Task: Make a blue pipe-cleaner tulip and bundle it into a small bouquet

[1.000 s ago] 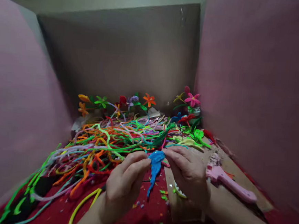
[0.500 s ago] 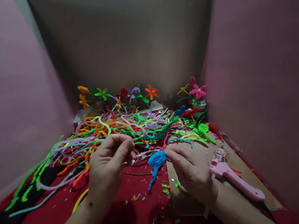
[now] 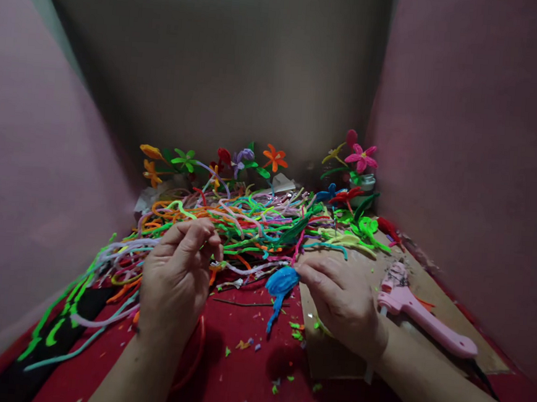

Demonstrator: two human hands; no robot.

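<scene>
My right hand pinches a blue pipe-cleaner bud between thumb and fingertips. The bud is rounded at the top, and a thin blue tail hangs down from it over the red cloth. To its left, my left hand is raised with thumb and fingers drawn together in a pinch. Whatever those fingertips hold, if anything, is too small to make out. A large heap of loose pipe cleaners in many colours lies just beyond both hands.
A pink glue gun rests on a brown board at the right. Finished pipe-cleaner flowers stand at the back. Coloured scraps dot the red cloth. Pink walls close in both sides.
My left hand has shifted left and slightly up, away from the blue bud. A red curved rim now shows beside my left forearm. My right hand has barely moved and keeps its pinch.
</scene>
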